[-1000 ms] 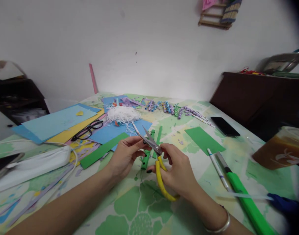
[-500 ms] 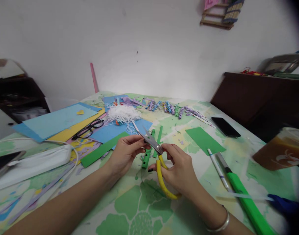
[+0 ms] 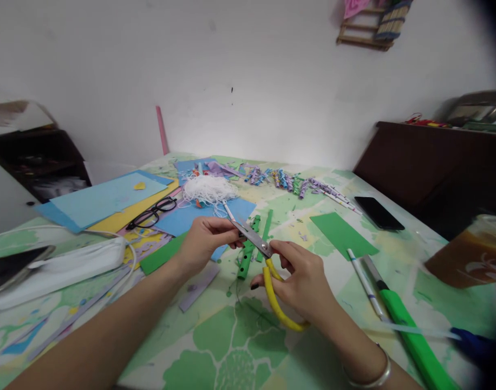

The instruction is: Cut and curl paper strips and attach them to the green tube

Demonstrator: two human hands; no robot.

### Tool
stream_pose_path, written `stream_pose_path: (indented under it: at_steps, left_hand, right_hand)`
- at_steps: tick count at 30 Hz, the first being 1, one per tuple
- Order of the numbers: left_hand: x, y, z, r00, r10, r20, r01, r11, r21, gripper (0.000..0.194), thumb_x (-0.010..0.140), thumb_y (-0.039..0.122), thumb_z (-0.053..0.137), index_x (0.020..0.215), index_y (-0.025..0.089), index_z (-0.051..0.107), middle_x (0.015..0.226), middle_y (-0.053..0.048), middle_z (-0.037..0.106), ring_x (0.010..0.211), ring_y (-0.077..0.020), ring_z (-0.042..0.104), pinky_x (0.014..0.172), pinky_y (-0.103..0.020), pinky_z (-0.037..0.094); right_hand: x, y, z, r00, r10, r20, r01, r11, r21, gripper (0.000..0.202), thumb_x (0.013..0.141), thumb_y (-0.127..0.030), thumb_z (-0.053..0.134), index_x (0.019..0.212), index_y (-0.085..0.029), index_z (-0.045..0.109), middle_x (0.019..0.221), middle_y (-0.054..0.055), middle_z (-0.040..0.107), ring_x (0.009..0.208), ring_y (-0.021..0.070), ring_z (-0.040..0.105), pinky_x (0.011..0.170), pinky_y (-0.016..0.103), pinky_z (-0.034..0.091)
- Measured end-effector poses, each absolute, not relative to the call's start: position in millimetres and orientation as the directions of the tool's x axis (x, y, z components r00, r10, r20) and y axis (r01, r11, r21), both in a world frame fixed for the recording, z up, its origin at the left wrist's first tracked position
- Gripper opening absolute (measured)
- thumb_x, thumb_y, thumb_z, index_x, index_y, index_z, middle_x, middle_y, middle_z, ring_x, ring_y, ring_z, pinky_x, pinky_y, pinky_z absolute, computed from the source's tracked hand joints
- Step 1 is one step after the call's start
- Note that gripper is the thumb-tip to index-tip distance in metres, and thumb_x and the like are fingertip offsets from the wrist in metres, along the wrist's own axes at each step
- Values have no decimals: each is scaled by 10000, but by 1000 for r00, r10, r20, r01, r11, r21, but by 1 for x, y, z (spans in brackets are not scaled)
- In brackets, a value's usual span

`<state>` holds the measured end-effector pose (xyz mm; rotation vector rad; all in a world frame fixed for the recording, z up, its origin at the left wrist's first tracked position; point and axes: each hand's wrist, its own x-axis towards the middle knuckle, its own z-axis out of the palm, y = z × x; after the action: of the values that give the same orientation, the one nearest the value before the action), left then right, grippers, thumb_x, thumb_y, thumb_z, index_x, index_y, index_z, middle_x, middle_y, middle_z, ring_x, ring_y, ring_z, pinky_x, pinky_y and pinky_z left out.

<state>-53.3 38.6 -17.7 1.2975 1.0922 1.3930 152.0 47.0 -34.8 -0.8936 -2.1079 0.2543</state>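
Observation:
My right hand (image 3: pixel 302 276) grips a pair of scissors (image 3: pixel 256 238) with yellow handles, its fingers around the loops and near the pivot. The blades point away and to the left, closed together. My left hand (image 3: pixel 209 241) is pinched at the blades' left side; whatever its fingertips hold is too small to make out. Beneath the scissors lies a green paper roll (image 3: pixel 245 262) with dark holes. A thin green paper strip (image 3: pixel 267 227) lies beside it. Just beyond my left fingers, a white stick (image 3: pixel 228 210) leans out from a pile of white string (image 3: pixel 209 189).
Black eyeglasses (image 3: pixel 150 214) and blue sheets (image 3: pixel 102 197) lie left. A purple strip (image 3: pixel 198 288) is near my left wrist. Right are a green paper piece (image 3: pixel 341 233), a phone (image 3: pixel 378 213), a green-handled cutter (image 3: pixel 410 330) and a drink cup (image 3: pixel 471 254). Curled paper pieces (image 3: pixel 280 179) lie at the back.
The scissor blades have gone from parted to closed. My left hand has shifted slightly toward the blades, and a purple strip now shows on the table by its wrist. The view has shifted slightly.

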Motion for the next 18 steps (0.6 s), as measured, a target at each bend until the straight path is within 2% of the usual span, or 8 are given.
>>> stream_pose_path:
  at_steps: [11,18]
  left_hand:
    - [-65,43,-18,64,978,200,29,-202,979,111,687,80,654,671,157,732,549,12,660,521,-73,568,517,-157,443]
    - [-72,48,-23,86,982,166,49,-171,984,59,665,111,674,674,140,725,539,-2,659,500,-88,573,506,-178,459]
  right_hand:
    - [155,48,-34,-450,687,571,522,721,-456,375,618,-355,750,935,-166,682,704,23,596,574,136,501,553,245,381]
    - [156,50,-34,-480,691,541,530,719,-449,389,654,-387,699,956,-141,703,676,40,601,541,136,484,518,246,356]
